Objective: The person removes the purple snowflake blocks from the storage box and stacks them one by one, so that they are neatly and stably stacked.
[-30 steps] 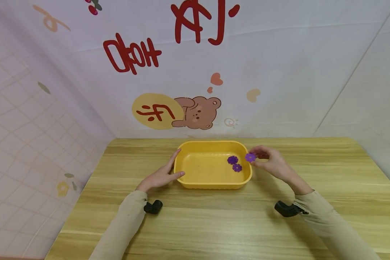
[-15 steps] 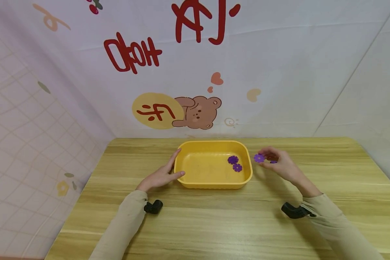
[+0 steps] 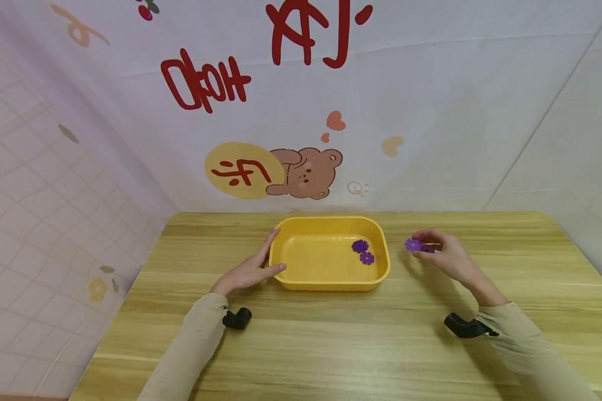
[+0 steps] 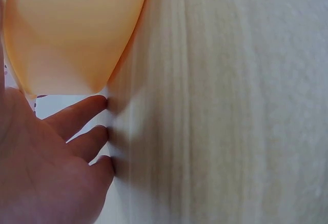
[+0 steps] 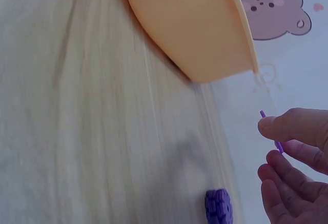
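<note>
Near the far edge of the pale wood-grain desk (image 3: 331, 345) sat a yellow, round-cornered plastic basin (image 3: 306, 268), with two flat purple, flower-shaped discs (image 3: 360, 246) lying near its right end. The left hand (image 3: 244, 273) clasped its left end, thumb over the rim; uneven pressure there could have skewed it. Between basin and the desk's far right corner, the right hand (image 3: 446, 255) pinched a thin violet, notched plastic disc (image 3: 413, 245) above the surface; so slim an edge could have slipped or twisted loose. A thick, dark-purple notched stack (image 5: 219, 207) seemed to rest below; a low-dipping finger could have toppled it.
</note>
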Demonstrator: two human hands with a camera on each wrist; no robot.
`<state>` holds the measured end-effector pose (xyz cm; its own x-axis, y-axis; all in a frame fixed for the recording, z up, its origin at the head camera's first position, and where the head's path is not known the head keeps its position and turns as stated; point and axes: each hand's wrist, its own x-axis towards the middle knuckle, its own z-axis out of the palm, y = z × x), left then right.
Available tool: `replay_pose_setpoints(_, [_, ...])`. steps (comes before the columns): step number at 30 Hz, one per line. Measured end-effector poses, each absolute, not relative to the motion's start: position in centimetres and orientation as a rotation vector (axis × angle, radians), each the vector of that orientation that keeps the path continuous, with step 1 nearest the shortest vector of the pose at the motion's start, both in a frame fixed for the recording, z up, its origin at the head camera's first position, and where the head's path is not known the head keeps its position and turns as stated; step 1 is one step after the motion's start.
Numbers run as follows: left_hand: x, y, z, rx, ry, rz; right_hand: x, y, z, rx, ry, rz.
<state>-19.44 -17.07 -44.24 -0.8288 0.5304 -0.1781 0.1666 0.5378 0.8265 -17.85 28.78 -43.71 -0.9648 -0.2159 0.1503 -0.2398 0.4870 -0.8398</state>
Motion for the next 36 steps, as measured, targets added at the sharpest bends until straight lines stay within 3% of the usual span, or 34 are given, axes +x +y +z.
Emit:
replay_pose_setpoints(6, [-18.2,-16.4,-41.4,0.566,2.343,1.216,-17.9,29.8,-44.0,0.373,-2.698,1.489])
replay_pose_setpoints(36, [-18.2,-16.6,-41.4,0.578,2.345,1.215,-18.3,32.7,-46.4,0.273,-2.764,1.436])
